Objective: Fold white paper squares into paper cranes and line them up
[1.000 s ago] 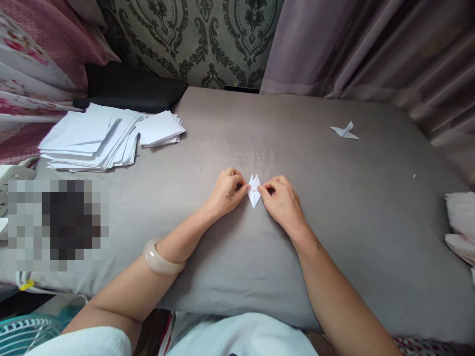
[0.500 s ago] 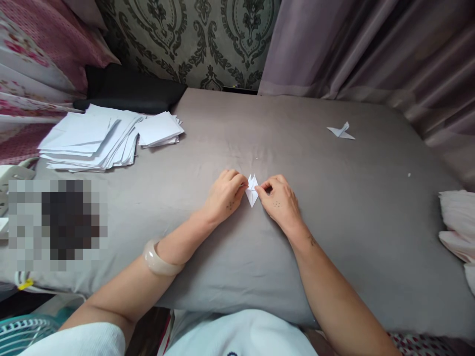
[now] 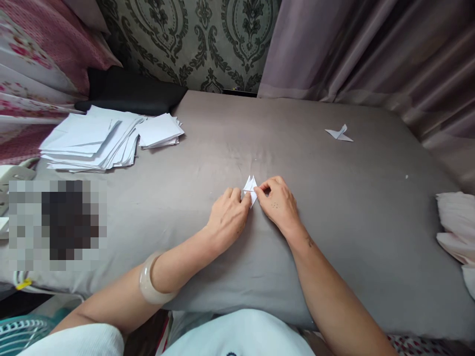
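We extend the left forearm (image 3: 185, 264) and right forearm (image 3: 326, 277) forward, converging. Our left hand (image 3: 229, 217) is palm down, knuckles bent, its index finger (image 3: 245, 200) angled inward. Our right hand (image 3: 279, 201), dotted with dark marks, brings its thumb (image 3: 260, 196) and forefinger (image 3: 263, 185) tip to tip, curved into a small ring.

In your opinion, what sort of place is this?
Probably a room in a home, perhaps a bedroom: a broad grey cloth-covered surface, a mauve curtain and an ornate patterned wall suggest it.

Patterned wallpaper (image 3: 204, 44) and draped purple curtains (image 3: 311, 54) suggest a home.
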Demonstrator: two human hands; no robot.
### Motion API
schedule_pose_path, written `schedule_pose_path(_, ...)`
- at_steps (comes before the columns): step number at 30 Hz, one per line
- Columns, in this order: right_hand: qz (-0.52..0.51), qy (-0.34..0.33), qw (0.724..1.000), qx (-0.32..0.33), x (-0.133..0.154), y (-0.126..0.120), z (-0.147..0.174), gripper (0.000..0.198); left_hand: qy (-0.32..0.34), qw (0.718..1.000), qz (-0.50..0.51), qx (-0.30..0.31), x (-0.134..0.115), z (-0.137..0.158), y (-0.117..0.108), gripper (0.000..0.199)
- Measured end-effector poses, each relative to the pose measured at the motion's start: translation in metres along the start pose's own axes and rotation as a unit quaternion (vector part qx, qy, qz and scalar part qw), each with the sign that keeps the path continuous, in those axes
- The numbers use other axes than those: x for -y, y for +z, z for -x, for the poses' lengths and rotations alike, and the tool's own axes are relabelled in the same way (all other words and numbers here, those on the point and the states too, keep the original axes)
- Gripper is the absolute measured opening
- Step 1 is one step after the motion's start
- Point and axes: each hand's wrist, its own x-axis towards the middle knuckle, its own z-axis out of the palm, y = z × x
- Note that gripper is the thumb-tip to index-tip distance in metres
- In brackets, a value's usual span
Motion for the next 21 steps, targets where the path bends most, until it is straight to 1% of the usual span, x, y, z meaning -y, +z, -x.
schedule_pose_path(3, 0.004, -0.001, 1.000, -0.002, 0.000, 0.000, 0.000, 0.017, 0.060, 0.998, 0.013, -0.019, 0.003, -0.003, 0.001, 0.019)
schedule_pose_path(5, 0.003, -0.002, 1.000, -0.002, 0.001, 0.000, 0.000, 0.017, 0.085, 0.996, 0.014, -0.011, 0.005, -0.004, 0.003, 0.019)
schedule_pose_path(9, -0.005, 0.003, 1.000, -0.003, 0.000, 0.000, 0.000, 0.016, 0.073, 0.997, 0.011, 0.021, 0.004, -0.003, 0.002, 0.022)
schedule_pose_path(12, -0.017, 0.011, 1.000, 0.004, -0.003, 0.001, -0.001, 0.016, 0.055, 0.998, 0.007, 0.032, 0.001, -0.002, -0.003, 0.023)
schedule_pose_path(16, -0.039, 0.019, 0.999, -0.003, -0.007, 0.002, -0.002, 0.015, 0.057, 0.998, -0.009, 0.022, -0.001, -0.002, -0.006, 0.023)
schedule_pose_path(21, -0.061, 0.012, 0.998, -0.002, -0.013, 0.003, -0.004, 0.013, 0.066, 0.998, -0.010, -0.002, 0.004, -0.004, 0.001, 0.024)
